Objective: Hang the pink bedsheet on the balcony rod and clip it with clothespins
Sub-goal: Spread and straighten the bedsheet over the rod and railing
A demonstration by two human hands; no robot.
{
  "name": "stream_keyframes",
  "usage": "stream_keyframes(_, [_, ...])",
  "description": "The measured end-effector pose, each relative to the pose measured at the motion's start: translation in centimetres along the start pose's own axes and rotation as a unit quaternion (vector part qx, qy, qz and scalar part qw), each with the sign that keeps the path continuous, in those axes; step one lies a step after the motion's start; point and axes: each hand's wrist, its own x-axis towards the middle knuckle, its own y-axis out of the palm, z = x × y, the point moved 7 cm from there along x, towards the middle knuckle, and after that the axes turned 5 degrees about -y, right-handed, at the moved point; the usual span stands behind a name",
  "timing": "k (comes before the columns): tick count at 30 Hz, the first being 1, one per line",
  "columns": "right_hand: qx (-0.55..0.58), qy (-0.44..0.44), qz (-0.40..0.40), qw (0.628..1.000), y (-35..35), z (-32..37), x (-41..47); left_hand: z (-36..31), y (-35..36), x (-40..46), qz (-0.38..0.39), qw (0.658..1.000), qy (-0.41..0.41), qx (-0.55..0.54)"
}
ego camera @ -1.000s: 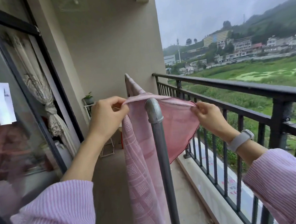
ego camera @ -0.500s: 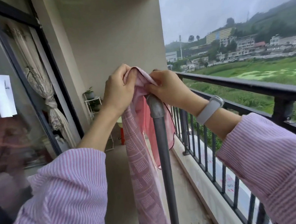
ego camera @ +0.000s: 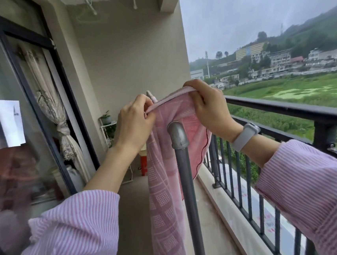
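Observation:
The pink patterned bedsheet hangs over the grey metal rod, whose elbow joint and upright post stand in front of me. My left hand pinches the sheet's hemmed edge on the left of the rod. My right hand grips the same edge on the right, lifted just above the elbow joint. The edge stretches taut between both hands. The rest of the rod behind is hidden by the sheet and my hands. No clothespins are in view.
The black balcony railing runs along the right. A glass sliding door with a tied curtain lines the left. A white stand with a potted plant and a red object sit at the balcony's far end.
Both hands first came together bunching the sheet at the rod's end, and now have moved apart, holding the hem stretched above the elbow joint.

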Motion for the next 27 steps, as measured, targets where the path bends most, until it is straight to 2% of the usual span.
stream_keyframes(6, [-0.052, 0.004, -0.014, 0.999, -1.1, -0.9, 1.9, -0.3, -2.1, 3.2, -0.034, 0.999, -0.012, -0.001])
stream_keyframes(9, [-0.060, -0.012, -0.030, 0.998, -1.9, -0.5, 3.3, -1.4, -3.4, 3.6, -0.082, 0.994, -0.023, -0.066])
stream_keyframes(11, [-0.037, -0.012, -0.084, 0.996, -3.5, -0.6, 3.5, -3.2, -3.8, 2.8, -0.103, 0.988, 0.022, -0.115])
stream_keyframes(14, [-0.011, -0.003, -0.160, 0.987, -6.0, -1.6, 1.0, -5.6, -2.6, 0.6, -0.030, 0.981, 0.088, -0.173])
stream_keyframes(17, [-0.005, 0.030, -0.148, 0.989, -6.4, -3.1, -3.9, -5.6, -0.2, -1.8, 0.048, 0.982, 0.115, -0.140])
stream_keyframes(20, [-0.054, 0.052, -0.071, 0.995, -5.9, -4.6, -8.4, -4.6, 1.1, -3.9, 0.096, 0.977, 0.132, -0.138])
stream_keyframes(22, [-0.091, 0.048, 0.060, 0.993, -4.6, -5.2, -10.5, -4.2, 1.5, -5.2, 0.127, 0.966, 0.155, -0.162])
stream_keyframes(23, [-0.088, 0.060, 0.149, 0.983, -3.7, -5.4, -11.4, -3.9, 1.5, -5.7, 0.137, 0.962, 0.155, -0.181])
stream_keyframes(25, [-0.046, 0.123, 0.323, 0.937, -2.2, -5.7, -13.3, -3.6, 1.2, -6.3, 0.148, 0.952, 0.147, -0.224])
stream_keyframes(26, [-0.018, 0.165, 0.369, 0.915, -2.0, -5.6, -13.9, -3.5, 1.1, -6.5, 0.154, 0.946, 0.143, -0.246])
stream_keyframes(27, [0.004, 0.199, 0.372, 0.907, -2.2, -5.4, -14.0, -3.4, 0.9, -6.8, 0.158, 0.940, 0.138, -0.270])
